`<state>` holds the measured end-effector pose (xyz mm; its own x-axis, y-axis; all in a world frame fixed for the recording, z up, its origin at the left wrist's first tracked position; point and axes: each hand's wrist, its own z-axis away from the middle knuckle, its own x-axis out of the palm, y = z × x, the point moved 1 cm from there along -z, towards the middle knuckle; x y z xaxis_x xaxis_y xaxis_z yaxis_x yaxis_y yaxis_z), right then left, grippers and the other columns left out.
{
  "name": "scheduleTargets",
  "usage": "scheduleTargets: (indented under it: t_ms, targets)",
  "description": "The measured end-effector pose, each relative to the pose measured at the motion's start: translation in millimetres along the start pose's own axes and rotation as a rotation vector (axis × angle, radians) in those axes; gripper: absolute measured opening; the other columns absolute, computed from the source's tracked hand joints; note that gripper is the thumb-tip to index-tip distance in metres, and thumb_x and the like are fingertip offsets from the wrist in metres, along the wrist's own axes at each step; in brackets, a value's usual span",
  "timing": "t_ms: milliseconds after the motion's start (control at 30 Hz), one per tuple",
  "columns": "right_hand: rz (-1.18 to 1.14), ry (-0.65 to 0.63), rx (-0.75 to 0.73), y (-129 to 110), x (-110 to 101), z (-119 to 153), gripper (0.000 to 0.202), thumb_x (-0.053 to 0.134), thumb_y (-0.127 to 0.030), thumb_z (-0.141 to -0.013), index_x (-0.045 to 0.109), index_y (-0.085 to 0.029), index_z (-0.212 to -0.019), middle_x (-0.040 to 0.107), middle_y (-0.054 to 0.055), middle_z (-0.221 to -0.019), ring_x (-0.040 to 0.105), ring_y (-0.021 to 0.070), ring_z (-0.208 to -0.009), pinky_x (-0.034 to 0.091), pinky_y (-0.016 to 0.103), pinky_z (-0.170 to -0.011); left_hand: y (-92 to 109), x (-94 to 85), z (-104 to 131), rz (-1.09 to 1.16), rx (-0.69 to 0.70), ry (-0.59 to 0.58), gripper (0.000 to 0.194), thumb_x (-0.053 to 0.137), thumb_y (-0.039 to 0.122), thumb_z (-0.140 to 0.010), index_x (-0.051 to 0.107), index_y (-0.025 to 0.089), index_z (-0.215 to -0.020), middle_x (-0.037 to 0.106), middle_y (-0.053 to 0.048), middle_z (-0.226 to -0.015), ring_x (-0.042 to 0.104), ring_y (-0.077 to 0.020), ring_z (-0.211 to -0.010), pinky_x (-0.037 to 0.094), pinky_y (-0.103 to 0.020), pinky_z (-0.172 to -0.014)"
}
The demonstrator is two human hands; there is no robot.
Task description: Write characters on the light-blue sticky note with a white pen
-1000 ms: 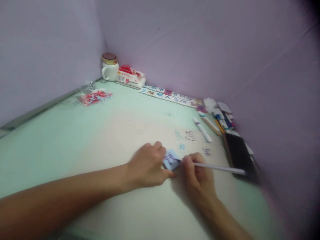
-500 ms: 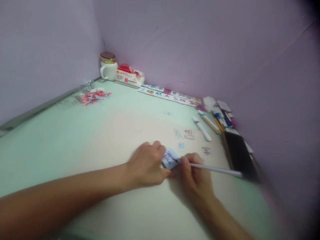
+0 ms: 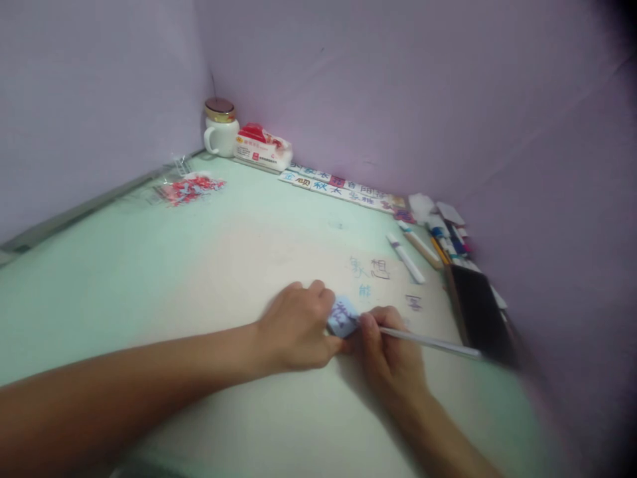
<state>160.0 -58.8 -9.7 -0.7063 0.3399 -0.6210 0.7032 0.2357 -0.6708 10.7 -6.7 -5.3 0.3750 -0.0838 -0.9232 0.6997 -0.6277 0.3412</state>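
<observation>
A small light-blue block point(image 3: 343, 317) with a purple Chinese character on its face is pinched at its left side by my left hand point(image 3: 301, 325). The left thumb lies along the block's near edge, and the other fingers are curled. My right hand point(image 3: 391, 348) grips a slim silver pen-like tool point(image 3: 432, 341) close to its front end. Its dark tip meets the right part of the block's face. The tool's long shaft points out to the right, its far end blurred. Purple and blue characters point(image 3: 379, 268) are marked on the table surface just beyond my hands.
At the back left stand a lidded white mug point(image 3: 221, 136) and a tissue pack point(image 3: 263, 147). Red and pale scraps point(image 3: 192, 189) lie on clear plastic. Lettered tiles point(image 3: 338, 189) line the wall. Markers point(image 3: 405, 257) and a dark flat object point(image 3: 478, 312) lie to the right.
The whole view has shifted slightly, so things appear a little to the right. My hands keep the same hold, and the tool's tip remains at the block's right side.
</observation>
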Motion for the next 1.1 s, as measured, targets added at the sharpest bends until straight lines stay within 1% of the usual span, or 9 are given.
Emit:
scheduleTargets:
  t_ms: [200,533,700,967,1033,1100]
  targets:
    - [0.023,-0.015,0.007,-0.6,0.8,0.6,0.023,0.040,-0.030,-0.092,0.043,-0.023,-0.070,0.046,-0.005,-0.051,0.043,0.0132,-0.046,0.032,0.026,-0.047,-0.4,0.3,-0.6,-0.001,0.000,-0.002,0.042,0.065,0.056,-0.071,0.053,0.017,-0.078,0.056,-0.005,-0.080,0.052,-0.0188,-0.064,0.045,-0.033,-0.063]
    - [0.049,-0.034,-0.016,0.3,1.5,3.0,0.023,0.038,-0.030,-0.093,0.041,-0.023,-0.071,0.050,-0.004,-0.052,0.047,0.0135,-0.045,0.032,0.026,-0.047,-0.1,-0.4,-0.7,0.013,-0.007,0.001,0.039,0.064,0.053,-0.073,0.054,0.016,-0.078,0.056,-0.005,-0.079,0.053,-0.0194,-0.064,0.046,-0.034,-0.064]
    - [0.059,-0.033,-0.037,1.2,1.0,3.1,0.023,0.039,-0.029,-0.092,0.041,-0.023,-0.070,0.049,-0.004,-0.052,0.046,0.0132,-0.046,0.032,0.026,-0.047,-0.4,1.0,-0.6,0.016,-0.009,0.011,0.039,0.064,0.053,-0.072,0.053,0.016,-0.077,0.056,-0.004,-0.079,0.052,-0.0187,-0.063,0.045,-0.033,-0.064]
    - [-0.003,-0.035,-0.013,1.3,1.4,4.8,0.023,0.039,-0.029,-0.092,0.042,-0.023,-0.070,0.051,-0.004,-0.053,0.047,0.0134,-0.047,0.033,0.027,-0.047,-0.1,0.9,-0.8,0.005,-0.018,0.009,0.040,0.064,0.055,-0.072,0.054,0.017,-0.077,0.056,-0.005,-0.079,0.052,-0.0188,-0.064,0.045,-0.033,-0.063]
    - [-0.019,-0.009,-0.001,0.8,-0.2,4.1,0.023,0.040,-0.029,-0.092,0.042,-0.023,-0.070,0.049,-0.004,-0.053,0.045,0.0133,-0.047,0.033,0.027,-0.047,0.1,0.5,-1.1,0.004,-0.016,0.008,0.041,0.065,0.056,-0.072,0.055,0.017,-0.078,0.056,-0.005,-0.079,0.053,-0.0194,-0.064,0.045,-0.033,-0.062]
    - [-0.025,0.052,0.018,0.6,-2.9,2.9,0.023,0.041,-0.029,-0.091,0.043,-0.023,-0.069,0.046,-0.005,-0.053,0.043,0.0128,-0.047,0.033,0.026,-0.047,0.5,-0.3,-1.4,0.006,-0.020,0.005,0.045,0.065,0.059,-0.070,0.056,0.017,-0.078,0.056,-0.004,-0.078,0.053,-0.0202,-0.064,0.045,-0.034,-0.061]
